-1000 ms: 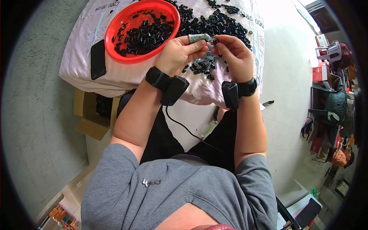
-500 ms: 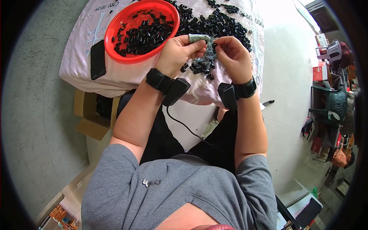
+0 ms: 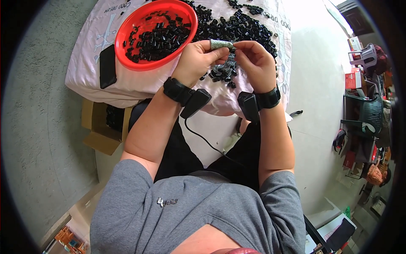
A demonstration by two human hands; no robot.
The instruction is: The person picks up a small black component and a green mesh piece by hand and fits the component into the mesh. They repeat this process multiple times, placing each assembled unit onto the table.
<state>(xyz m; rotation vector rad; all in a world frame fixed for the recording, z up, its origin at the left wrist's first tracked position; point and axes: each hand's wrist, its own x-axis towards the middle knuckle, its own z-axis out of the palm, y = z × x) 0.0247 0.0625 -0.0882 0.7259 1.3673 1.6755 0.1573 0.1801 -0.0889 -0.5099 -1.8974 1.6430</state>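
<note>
A short, tube-like piece of mottled grey-green material (image 3: 220, 44), seemingly cloth or knit, is pinched by my left hand (image 3: 198, 58) between thumb and fingers. It may sit over a fingertip; I cannot tell. My right hand (image 3: 259, 63) has its thumb and forefinger together at the piece's right end, with a tiny dark bit there, too small to name. Beneath both hands lies a wispy greyish tuft (image 3: 229, 67) on small black plastic parts. More of these shiny black parts (image 3: 241, 27) are heaped beyond my hands.
At the left of the cloth-covered table (image 3: 86, 70) stands a red basin (image 3: 121, 53) partly filled with the same black parts. Next to it lies a black phone (image 3: 108, 67). An open cardboard box (image 3: 102, 143) is below the table's left edge. A black cable (image 3: 203, 137) hangs from my left wrist device.
The grey-green piece now lies more level, its right end up against my right fingertips. The wispy tuft, earlier up between my hands, now shows lower beneath them.
</note>
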